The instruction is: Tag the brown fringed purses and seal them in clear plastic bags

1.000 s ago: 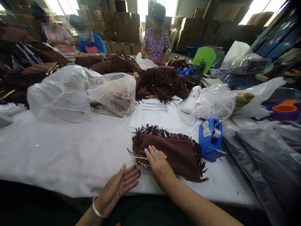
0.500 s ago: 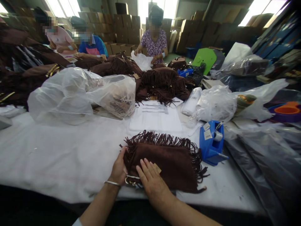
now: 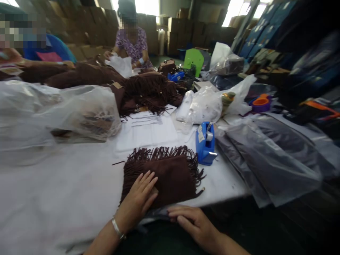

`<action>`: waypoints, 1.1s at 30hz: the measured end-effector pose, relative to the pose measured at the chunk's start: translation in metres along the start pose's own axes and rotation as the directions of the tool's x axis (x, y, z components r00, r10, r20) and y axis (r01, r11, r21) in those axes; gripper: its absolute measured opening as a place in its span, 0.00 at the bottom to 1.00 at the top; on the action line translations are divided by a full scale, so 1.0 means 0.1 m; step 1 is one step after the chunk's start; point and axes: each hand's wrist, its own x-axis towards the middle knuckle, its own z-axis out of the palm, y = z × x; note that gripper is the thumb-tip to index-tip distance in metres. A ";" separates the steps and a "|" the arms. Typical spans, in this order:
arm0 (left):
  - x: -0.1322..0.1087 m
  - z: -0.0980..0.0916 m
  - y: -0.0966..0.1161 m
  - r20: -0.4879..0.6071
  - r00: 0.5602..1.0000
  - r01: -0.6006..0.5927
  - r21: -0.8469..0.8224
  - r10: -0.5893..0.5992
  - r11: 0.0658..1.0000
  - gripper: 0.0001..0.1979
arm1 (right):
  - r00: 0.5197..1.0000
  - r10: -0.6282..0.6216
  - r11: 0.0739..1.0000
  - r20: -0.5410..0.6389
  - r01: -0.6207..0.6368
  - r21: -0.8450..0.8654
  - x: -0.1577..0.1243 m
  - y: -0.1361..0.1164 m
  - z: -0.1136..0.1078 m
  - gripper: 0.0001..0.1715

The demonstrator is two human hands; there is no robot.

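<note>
A dark brown fringed bag (image 3: 170, 177) lies flat on the white-covered table in front of me, its fringe spread along the far and side edges. My left hand (image 3: 139, 198), with a silver bangle at the wrist, rests flat on the bag's left part, fingers extended. It partly covers a small tan tag. At the table's front edge, just below the bag, is my right hand (image 3: 195, 225). Its fingers are stretched out and slightly bent, and I see nothing held in them. A blue tape dispenser (image 3: 205, 143) stands right of the bag.
Behind the bag lie white printed sheets (image 3: 148, 131). Plastic-wrapped goods (image 3: 98, 109) sit at left, more brown fringed bags (image 3: 151, 88) beyond. Clear-bagged dark grey items (image 3: 255, 152) cover the right side. A co-worker (image 3: 131, 42) across the table handles white material.
My view has turned right. My left hand has moved from the bag's left edge onto its top. My right hand has left the bag's top and come to the table's front edge.
</note>
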 end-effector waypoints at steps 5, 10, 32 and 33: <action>0.23 0.20 0.29 0.235 0.932 -0.321 0.173 0.278 0.931 0.31 | 0.878 0.419 0.846 -0.232 -0.285 0.450 -0.29 0.29 -0.13 0.26; 0.32 0.41 0.46 0.253 0.924 -0.369 0.401 0.286 0.838 0.36 | 0.836 0.531 0.649 -0.137 -0.297 0.701 -0.25 0.39 -0.18 0.24; 0.11 0.45 0.35 0.024 0.926 -0.360 0.356 0.376 0.863 0.27 | 0.933 -0.146 0.986 -0.330 0.164 0.028 0.83 0.23 -0.65 0.35; 0.10 0.50 0.36 0.033 0.928 -0.358 0.366 0.372 0.859 0.28 | 0.950 -0.166 0.985 -0.265 0.147 -0.090 0.83 0.25 -0.63 0.35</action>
